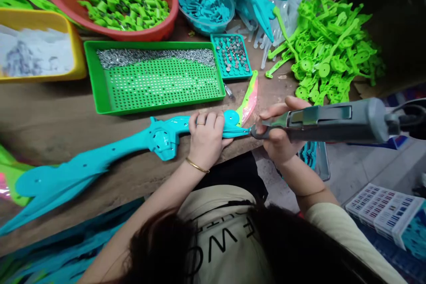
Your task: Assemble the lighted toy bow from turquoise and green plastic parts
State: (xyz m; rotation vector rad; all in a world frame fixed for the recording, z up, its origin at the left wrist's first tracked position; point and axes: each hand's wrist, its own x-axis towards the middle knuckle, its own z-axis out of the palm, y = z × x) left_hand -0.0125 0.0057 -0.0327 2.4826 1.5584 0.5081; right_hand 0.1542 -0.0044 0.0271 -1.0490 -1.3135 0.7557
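A long blue plastic toy piece (pixel 120 148) lies across the wooden bench, with a raised many-sided block midway. My left hand (pixel 207 135) is closed over its narrower right part and presses it down. Beyond that hand, a green and pink curved blade (pixel 249 101) sticks out from a round blue joint. My right hand (pixel 281 135) is wrapped around a grey corded electric screwdriver (pixel 333 122), held nearly level. The screwdriver's nose meets the right tip of the blue piece; the exact contact is small and partly hidden by my fingers.
A green tray (pixel 166 91) of small screws and a teal tray (pixel 233 55) of metal bits stand behind. Further back are a red bowl (pixel 166 22), a clear bowl (pixel 207 29), a yellow tub (pixel 78 53) and piled green plastic parts (pixel 333 49) at right.
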